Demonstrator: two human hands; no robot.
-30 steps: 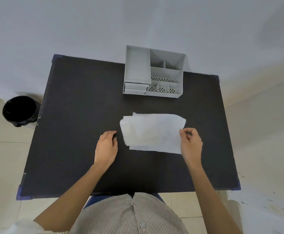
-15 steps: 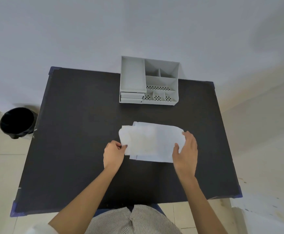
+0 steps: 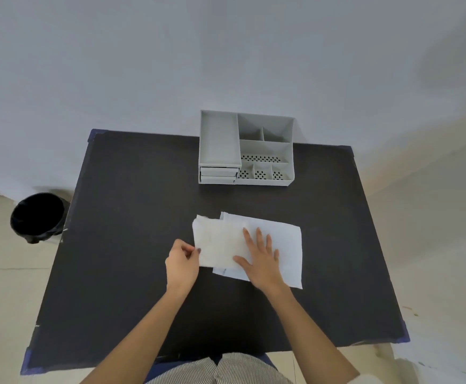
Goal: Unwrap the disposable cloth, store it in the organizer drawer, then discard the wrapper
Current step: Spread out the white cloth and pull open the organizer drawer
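Observation:
A white disposable cloth (image 3: 218, 242) lies on the black table (image 3: 132, 217), sticking out leftward from a pale flat wrapper (image 3: 287, 245) beneath it. My left hand (image 3: 182, 264) pinches the cloth's left edge. My right hand (image 3: 262, 259) lies flat, fingers spread, on the wrapper and the cloth's right part. The grey organizer (image 3: 245, 148) stands at the table's far edge; its two small drawers (image 3: 218, 174) at the lower left are closed.
A black-lined waste bin (image 3: 37, 217) stands on the floor left of the table. A white wall rises behind the organizer. The table's near edge meets my striped shirt.
My right hand moved left from the wrapper's right edge and now presses flat on it. My left hand closed onto the cloth's left edge. The camera view shifted slightly.

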